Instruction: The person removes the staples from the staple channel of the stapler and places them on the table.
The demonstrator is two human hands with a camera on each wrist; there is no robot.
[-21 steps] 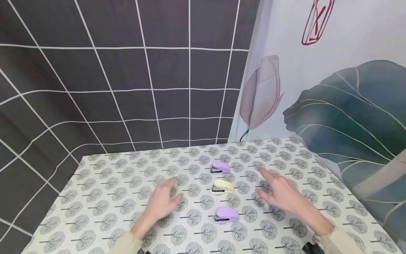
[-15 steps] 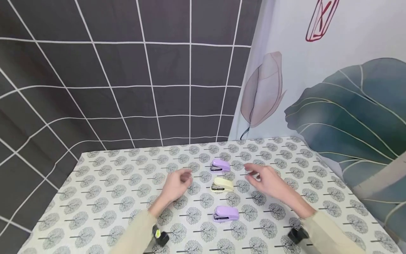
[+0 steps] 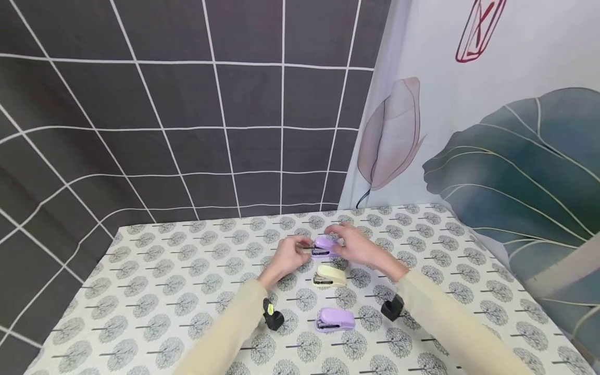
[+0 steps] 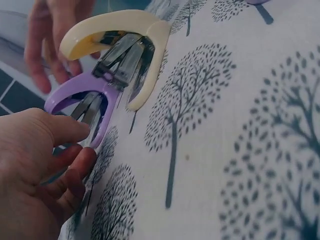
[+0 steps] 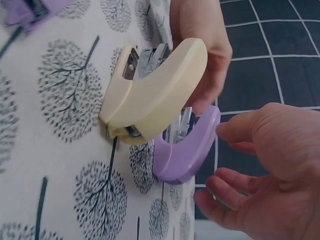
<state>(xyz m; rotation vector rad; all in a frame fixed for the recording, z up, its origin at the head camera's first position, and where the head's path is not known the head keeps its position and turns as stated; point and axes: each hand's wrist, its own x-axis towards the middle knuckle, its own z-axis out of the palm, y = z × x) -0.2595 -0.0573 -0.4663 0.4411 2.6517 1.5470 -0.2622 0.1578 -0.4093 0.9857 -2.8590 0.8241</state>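
Three small staplers lie in a column on the tree-print cloth. At the far end is a purple stapler (image 3: 321,247), with a cream stapler (image 3: 329,276) in the middle and another purple stapler (image 3: 335,319) nearest me. My left hand (image 3: 287,256) is at the left, staple-mouth end of the far purple stapler, thumb and fingers bent loosely and spread apart. Around its right end comes my right hand (image 3: 356,245), thumb close to the body and fingers spread in the right wrist view. Neither hand clearly grips it; whether the fingertips touch it I cannot tell.
The cloth-covered table (image 3: 187,302) ends at a dark curtain (image 3: 244,104) with white grid lines. A pale curtain (image 3: 445,130) with flower and leaf prints hangs on the right. Black wrist devices (image 3: 391,307) sit under both sleeves.
Both hands have moved forward and inward from the two sides to the far purple stapler. The staplers have stayed in their places on the cloth.
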